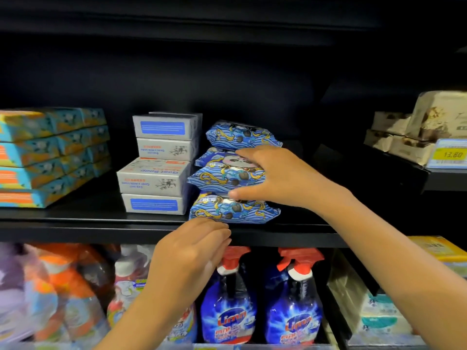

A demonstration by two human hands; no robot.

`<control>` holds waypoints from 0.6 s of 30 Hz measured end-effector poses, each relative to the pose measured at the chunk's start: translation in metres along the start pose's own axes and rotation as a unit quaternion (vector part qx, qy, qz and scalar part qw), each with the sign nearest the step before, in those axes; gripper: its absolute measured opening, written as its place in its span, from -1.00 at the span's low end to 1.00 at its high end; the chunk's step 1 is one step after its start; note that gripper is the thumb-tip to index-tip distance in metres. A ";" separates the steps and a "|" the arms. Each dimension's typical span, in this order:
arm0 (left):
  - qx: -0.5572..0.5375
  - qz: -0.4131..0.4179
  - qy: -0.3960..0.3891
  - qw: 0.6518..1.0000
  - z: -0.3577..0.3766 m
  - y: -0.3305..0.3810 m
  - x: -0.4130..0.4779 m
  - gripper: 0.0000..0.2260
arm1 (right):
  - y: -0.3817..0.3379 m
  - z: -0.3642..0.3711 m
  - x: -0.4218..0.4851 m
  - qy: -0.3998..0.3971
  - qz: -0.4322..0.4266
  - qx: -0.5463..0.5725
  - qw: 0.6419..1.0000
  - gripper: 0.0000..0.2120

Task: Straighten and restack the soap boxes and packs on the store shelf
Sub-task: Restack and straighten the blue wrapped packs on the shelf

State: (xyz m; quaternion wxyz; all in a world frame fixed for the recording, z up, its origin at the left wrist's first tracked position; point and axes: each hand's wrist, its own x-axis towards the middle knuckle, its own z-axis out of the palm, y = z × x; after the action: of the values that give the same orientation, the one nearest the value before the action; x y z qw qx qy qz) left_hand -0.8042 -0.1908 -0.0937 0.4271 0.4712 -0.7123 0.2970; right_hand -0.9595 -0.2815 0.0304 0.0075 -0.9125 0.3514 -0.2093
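Observation:
Three blue patterned soap packs are stacked on the black shelf (75, 223): a top pack (240, 135), a middle pack (217, 173) and a bottom pack (235, 210). My right hand (280, 175) grips the middle pack, fingers over its top and thumb under it. My left hand (194, 248) is at the shelf's front edge, its fingertips touching the bottom pack's front. To the left stands an uneven stack of white soap boxes (156, 170), some of them turned at an angle.
Teal and orange boxes (50, 157) are stacked at the far left. Beige packs (414, 132) with a price tag (447, 154) sit on the shelf to the right. Blue spray bottles (293, 299) and other bottles (63, 294) fill the shelf below.

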 end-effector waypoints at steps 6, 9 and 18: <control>0.009 -0.003 -0.026 1.000 -0.020 0.000 0.011 -0.75 | 0.003 0.005 -0.007 0.073 0.006 0.028 0.997 -0.17; -0.029 -0.014 0.003 0.999 -0.037 -0.008 0.037 -0.70 | 0.020 -0.007 -0.027 0.160 0.021 0.066 0.985 -0.22; 0.027 -0.078 -0.318 0.945 -0.002 -0.021 0.100 -0.22 | 0.067 -0.019 -0.086 0.249 0.141 0.170 0.943 -0.32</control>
State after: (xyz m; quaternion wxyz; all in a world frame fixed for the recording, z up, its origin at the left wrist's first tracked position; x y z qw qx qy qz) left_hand -0.8035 -0.2390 -0.0031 0.1876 0.6065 -0.7638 0.1167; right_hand -1.0668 -0.2736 0.0046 0.1045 -0.7574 0.4262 -0.4836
